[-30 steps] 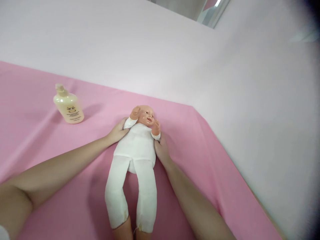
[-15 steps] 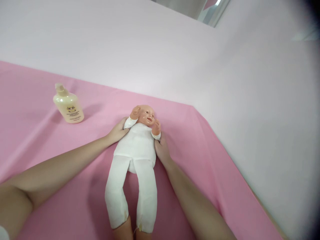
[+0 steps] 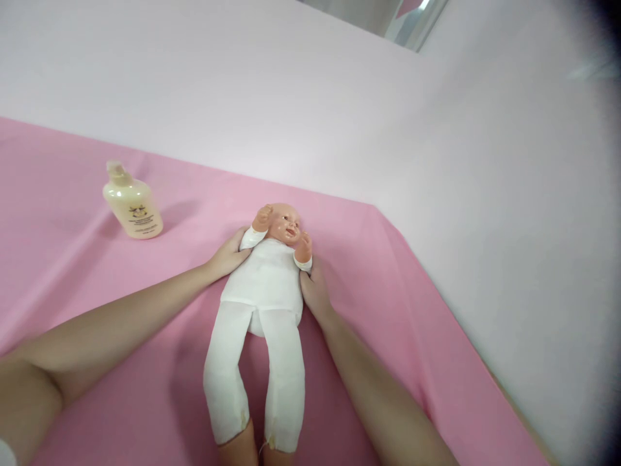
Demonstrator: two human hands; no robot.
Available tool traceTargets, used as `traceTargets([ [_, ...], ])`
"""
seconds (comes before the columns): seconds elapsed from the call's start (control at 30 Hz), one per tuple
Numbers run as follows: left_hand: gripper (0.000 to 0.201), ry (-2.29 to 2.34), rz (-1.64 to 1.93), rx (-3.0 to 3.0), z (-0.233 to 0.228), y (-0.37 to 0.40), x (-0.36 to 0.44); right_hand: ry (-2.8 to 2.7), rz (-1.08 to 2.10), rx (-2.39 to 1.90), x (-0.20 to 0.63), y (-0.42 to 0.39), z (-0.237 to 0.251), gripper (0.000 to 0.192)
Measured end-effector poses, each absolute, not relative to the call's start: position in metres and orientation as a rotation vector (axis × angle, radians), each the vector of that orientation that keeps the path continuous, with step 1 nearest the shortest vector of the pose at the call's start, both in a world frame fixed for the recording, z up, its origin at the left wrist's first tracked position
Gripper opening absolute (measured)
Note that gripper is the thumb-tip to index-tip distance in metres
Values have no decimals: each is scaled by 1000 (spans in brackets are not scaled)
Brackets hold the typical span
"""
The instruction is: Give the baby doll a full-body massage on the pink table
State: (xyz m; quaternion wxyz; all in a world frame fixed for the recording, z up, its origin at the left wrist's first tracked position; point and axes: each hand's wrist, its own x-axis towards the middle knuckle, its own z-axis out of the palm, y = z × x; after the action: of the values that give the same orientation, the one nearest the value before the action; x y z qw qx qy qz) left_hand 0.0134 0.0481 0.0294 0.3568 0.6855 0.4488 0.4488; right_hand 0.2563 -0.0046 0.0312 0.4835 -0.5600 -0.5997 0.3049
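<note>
The baby doll (image 3: 262, 304) lay face up on the pink cloth (image 3: 388, 310), the left hand (image 3: 227, 257) and right hand (image 3: 314, 290) holding its sides, and a rough tug might knock the far lotion bottle (image 3: 132, 202) over.

pink-clothed table (image 3: 398, 272) under doll (image 3: 264, 285), bottle (image 3: 132, 202)

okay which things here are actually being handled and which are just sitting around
In hand:
- baby doll, lying face up on the pink cloth
- left hand, against the doll's shoulder
- right hand, against its other side

Lying about:
- cream lotion bottle, upright, off to the left, untouched
- pink cloth underneath
</note>
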Motion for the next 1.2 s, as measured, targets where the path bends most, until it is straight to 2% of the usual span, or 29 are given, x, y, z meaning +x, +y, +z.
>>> traceTargets([
  [1.2,54,1163,1166,1780,30,49,13,-1471,737,-1367,258,-3,29,39],
])
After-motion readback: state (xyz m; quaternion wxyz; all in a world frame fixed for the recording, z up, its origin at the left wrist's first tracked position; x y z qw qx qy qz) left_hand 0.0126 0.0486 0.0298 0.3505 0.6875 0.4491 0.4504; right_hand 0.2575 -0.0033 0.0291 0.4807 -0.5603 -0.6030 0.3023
